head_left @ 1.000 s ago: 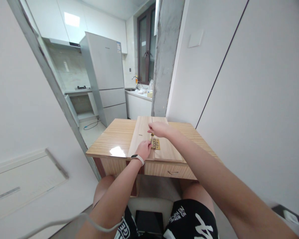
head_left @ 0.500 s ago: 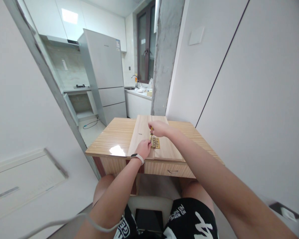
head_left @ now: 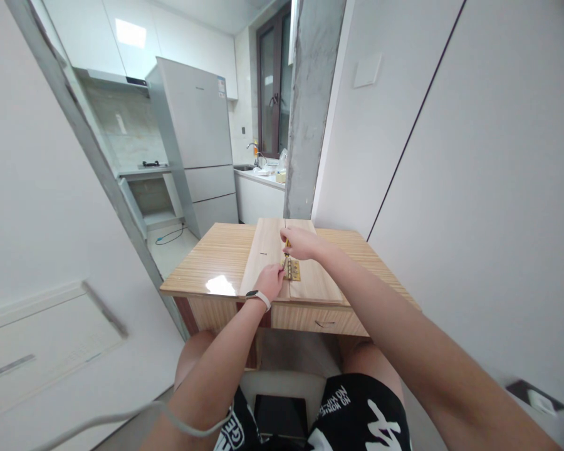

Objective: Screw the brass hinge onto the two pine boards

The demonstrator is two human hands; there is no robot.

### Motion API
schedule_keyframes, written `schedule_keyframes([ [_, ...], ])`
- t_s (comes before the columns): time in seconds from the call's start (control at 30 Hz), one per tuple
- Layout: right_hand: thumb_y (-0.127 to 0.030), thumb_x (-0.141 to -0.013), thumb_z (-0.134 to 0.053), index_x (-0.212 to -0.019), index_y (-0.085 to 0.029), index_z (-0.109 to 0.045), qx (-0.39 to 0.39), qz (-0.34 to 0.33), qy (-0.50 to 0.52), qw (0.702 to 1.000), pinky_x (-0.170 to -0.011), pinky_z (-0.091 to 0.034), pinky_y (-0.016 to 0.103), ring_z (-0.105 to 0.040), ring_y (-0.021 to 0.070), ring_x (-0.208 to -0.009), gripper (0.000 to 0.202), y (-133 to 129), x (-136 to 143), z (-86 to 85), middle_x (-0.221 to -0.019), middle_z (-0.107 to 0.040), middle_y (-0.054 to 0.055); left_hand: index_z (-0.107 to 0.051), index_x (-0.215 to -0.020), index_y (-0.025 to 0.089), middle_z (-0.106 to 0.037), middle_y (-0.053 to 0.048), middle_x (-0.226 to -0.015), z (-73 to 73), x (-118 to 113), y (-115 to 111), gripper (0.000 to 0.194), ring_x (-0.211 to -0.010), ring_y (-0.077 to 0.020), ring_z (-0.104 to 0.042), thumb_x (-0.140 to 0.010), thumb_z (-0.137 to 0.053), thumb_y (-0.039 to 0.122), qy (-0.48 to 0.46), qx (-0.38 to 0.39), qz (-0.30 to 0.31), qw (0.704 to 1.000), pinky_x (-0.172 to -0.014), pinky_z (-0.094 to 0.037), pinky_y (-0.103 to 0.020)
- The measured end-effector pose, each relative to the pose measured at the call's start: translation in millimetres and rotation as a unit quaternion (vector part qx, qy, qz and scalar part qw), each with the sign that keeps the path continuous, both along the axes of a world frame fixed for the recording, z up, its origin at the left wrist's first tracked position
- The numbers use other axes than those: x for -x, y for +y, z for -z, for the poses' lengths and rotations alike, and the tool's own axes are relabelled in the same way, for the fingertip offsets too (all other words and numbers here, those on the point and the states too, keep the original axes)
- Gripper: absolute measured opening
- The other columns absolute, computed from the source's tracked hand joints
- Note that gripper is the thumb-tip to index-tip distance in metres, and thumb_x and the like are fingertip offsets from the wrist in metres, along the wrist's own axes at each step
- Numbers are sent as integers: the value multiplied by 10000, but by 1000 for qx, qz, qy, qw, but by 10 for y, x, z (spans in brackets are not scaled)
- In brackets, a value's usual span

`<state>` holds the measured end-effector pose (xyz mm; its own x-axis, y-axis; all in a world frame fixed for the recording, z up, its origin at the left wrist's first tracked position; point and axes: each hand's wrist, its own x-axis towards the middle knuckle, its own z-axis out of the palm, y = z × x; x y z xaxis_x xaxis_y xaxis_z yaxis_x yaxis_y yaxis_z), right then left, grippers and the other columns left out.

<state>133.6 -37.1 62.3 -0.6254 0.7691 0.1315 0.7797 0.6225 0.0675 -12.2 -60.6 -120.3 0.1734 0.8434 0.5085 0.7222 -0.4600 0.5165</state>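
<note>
At the centre of the frame, a brass-coloured hinge (head_left: 293, 270), flat-leaved with a knuckled barrel and dotted with holes, lay across the seam between two pale, smooth, fine-grained planks: the left plank (head_left: 256, 272) and the right plank (head_left: 316, 285). Beneath them spread a glossy desk (head_left: 207, 260) with straight yellow-brown striping, a bright patch of glare at its left, and a drawer (head_left: 296, 319) with a thin curved handle below. A small dark screw (head_left: 263, 254) lay on the left plank, just left of centre.

The right hand (head_left: 299, 243) came in from the lower right, forearm slanting across the planks, its fingers curled closed around the yellow handle of a screwdriver (head_left: 287, 242), whose slim shaft pointed down to the hinge's left side. The left hand (head_left: 271, 280), a pale-strapped watch (head_left: 258, 297) at its wrist, reached up from the lower left, fingertips bunched beside the shaft tip; what they gripped, if anything, could not be told.
</note>
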Motion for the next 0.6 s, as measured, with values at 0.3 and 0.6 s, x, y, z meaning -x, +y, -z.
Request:
schedule_keyframes([
  [0.3,-166,-883,-629,-1083,-194,-652,17,-3,10,1000,-745,-394,259,-643,212,-972,203,1,4,-30,-1081,-736,85,-669,-915,192,-682,-69,-912,-19,19,-7,116,-906,-208,-623,-966,-565,187,-3,3,8,1000,-856,-481,-329],
  [0.6,-450,-1008,-516,-1141,-192,-617,-6,46,-4,999,-782,-418,289,-663,245,-1025,307,-31,76,17,-1120,-731,128,-668,-909,188,-694,-54,-906,-59,22,-16,85,-883,-187,-623,-946,-593,175,-37,9,25,999,-837,-469,-311],
])
